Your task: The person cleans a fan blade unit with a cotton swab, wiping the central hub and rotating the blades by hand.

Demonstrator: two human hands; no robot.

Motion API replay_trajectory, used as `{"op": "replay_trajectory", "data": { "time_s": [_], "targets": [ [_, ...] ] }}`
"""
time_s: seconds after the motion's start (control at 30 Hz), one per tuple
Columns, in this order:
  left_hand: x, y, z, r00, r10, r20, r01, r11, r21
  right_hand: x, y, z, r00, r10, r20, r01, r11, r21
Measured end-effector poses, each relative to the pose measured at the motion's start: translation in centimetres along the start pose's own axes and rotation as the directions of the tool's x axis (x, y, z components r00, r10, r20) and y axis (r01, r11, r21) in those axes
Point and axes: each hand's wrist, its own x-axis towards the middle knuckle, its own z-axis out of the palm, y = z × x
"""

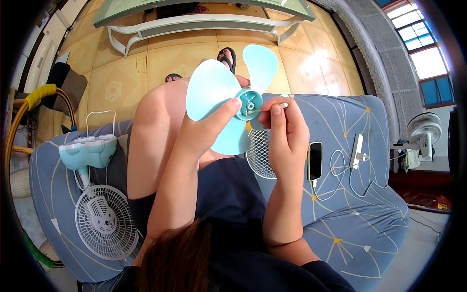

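Note:
My left hand (209,121) grips a light-blue fan blade (214,90) by its hub, thumb pressed near the rim. The blade's hollow hub faces up toward me above my lap. Pinched in my right hand (287,129) is a cotton swab (284,105); one white end sticks out past the fingers, and the other reaches into the hub. Behind my right wrist, a white mesh fan grille (261,153) lies on the sofa, partly hidden. To my left rests the blue fan base (90,152) with the round rear grille (107,221) attached.
I sit on a grey-blue patterned sofa (335,214). A phone (315,160) on a charging cable and a white power strip (357,150) lie to my right. A glass-topped table (204,24) stands ahead on the tiled floor; another white fan (424,131) stands at far right.

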Motion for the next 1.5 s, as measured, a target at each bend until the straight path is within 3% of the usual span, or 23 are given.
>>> {"op": "replay_trajectory", "data": {
  "time_s": [0.33, 0.57, 0.77, 0.97, 1.17, 1.37, 1.5],
  "targets": [
    [0.4, -0.1, 0.0, 1.000, -0.007, -0.030, 0.008, 1.000, 0.025, -0.2, 0.5, -0.4, 0.994, -0.082, -0.071, 0.088, 0.993, 0.082],
    [0.3, -0.3, -0.2, 0.999, -0.001, -0.042, 0.000, 1.000, -0.009, 0.0, 1.2, 0.3, 0.980, -0.197, -0.026, 0.195, 0.979, -0.064],
    [0.1, 0.1, 0.4, 0.998, -0.043, -0.039, 0.044, 0.999, 0.023, 0.0, 0.8, -0.1, 0.990, -0.139, 0.012, 0.140, 0.980, -0.139],
    [0.2, 0.0, 0.4, 0.998, -0.029, -0.053, 0.031, 0.999, 0.037, 0.0, 0.3, 0.0, 0.947, -0.320, 0.002, 0.301, 0.889, -0.346],
    [-0.1, 0.6, 1.0, 0.994, -0.052, -0.096, 0.057, 0.997, 0.045, -0.1, -0.1, 0.5, 0.929, -0.370, 0.016, 0.349, 0.859, -0.375],
    [0.1, -0.1, 0.4, 0.995, -0.082, -0.059, 0.087, 0.993, 0.084, 0.1, 0.9, 0.8, 0.955, -0.298, 0.003, 0.281, 0.898, -0.338],
    [0.2, -0.2, 0.5, 0.996, -0.033, -0.082, 0.039, 0.997, 0.073, 0.1, 1.6, 0.6, 0.980, -0.193, -0.037, 0.183, 0.965, -0.190]
  ]
}}
